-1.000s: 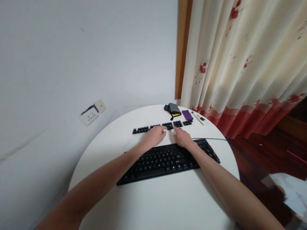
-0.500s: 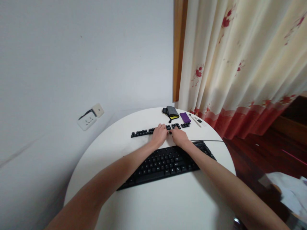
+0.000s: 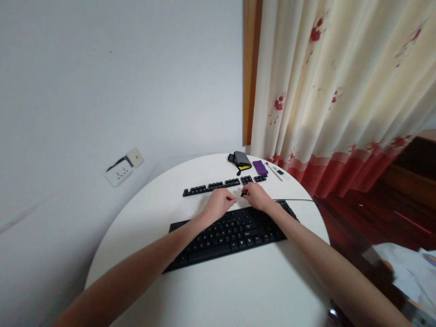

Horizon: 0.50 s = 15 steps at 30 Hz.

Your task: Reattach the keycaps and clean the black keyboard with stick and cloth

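Key (image 3: 243, 194) in right hand (image 3: 257, 196), between keyboard (image 3: 235, 229) and row (image 3: 197, 190)

Head view: right thumb and fingers pinch the small black key. Left hand (image 3: 218, 202) near it, fingertips pressed together; cannot tell whether anything sits between them. Keyboard lies on white table (image 3: 225, 290), partly hidden by both forearms. Beyond the hands, loose black keys form the row, in clusters. Behind its right part: grey cloth (image 3: 241, 158), purple cloth (image 3: 260, 167).
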Tool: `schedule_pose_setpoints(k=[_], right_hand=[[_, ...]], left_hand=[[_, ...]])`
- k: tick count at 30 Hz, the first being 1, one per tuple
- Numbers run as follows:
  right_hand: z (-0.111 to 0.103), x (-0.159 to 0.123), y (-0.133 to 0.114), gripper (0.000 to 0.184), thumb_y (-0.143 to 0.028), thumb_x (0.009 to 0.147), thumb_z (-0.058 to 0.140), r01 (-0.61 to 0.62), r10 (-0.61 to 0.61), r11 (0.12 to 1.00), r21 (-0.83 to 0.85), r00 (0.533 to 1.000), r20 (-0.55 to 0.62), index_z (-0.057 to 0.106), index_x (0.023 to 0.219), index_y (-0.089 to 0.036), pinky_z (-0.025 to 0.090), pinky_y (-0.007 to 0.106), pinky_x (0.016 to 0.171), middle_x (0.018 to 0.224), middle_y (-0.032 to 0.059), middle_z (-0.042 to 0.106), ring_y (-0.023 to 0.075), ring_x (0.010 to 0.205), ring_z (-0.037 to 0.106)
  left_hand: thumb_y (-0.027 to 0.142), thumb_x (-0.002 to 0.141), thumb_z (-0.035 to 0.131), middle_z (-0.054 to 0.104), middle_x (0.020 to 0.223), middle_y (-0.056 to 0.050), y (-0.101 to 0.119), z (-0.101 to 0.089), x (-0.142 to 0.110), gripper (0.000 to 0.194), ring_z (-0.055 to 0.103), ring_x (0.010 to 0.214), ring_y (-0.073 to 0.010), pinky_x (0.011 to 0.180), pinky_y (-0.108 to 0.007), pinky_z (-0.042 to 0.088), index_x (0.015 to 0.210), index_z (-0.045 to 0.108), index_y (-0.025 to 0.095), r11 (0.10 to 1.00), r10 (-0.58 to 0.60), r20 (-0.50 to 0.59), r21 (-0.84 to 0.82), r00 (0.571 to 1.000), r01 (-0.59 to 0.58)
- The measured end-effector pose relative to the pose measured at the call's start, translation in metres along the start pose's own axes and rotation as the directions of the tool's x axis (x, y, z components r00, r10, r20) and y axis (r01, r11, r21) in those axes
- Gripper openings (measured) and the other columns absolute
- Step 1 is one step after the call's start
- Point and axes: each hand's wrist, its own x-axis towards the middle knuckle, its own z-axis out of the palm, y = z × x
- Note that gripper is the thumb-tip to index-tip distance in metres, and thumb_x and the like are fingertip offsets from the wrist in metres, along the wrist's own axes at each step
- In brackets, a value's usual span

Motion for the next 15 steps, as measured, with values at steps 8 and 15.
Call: schedule_pose_setpoints(k=[8,15], right_hand=[[-0.008,-0.046,0.017,0.016,-0.018,0.079,0.065,0.086,-0.061,0.903,0.422,0.995,-0.073,0.071,0.093,-0.014,0.047,0.027,0.074,0.089,0.0059,0.070,0.0161,0.078,0.062],[-0.011,-0.062,0.010,0.014,-0.017,0.077,0.066,0.093,-0.171,0.816,0.570,0.982,0.085,0.072,0.089,-0.015,0.049,0.027,0.071,0.083,0.0033,0.071,0.0154,0.073,0.062]], left_hand=[[0.022,0.083,0.065,0.074,0.085,-0.002,0.035,0.015,-0.045,0.011,0.067,0.077,-0.0159,0.074,-0.026,0.052,0.080,0.076,0.020,0.949,0.040,0.012,-0.313,0.999,-0.035],[0.023,0.083,0.068,0.075,0.088,0.002,0.038,0.015,-0.051,0.008,0.063,0.082,-0.0184,0.082,-0.033,0.046,0.079,0.076,0.025,0.994,0.092,-0.007,-0.050,0.996,-0.093]])
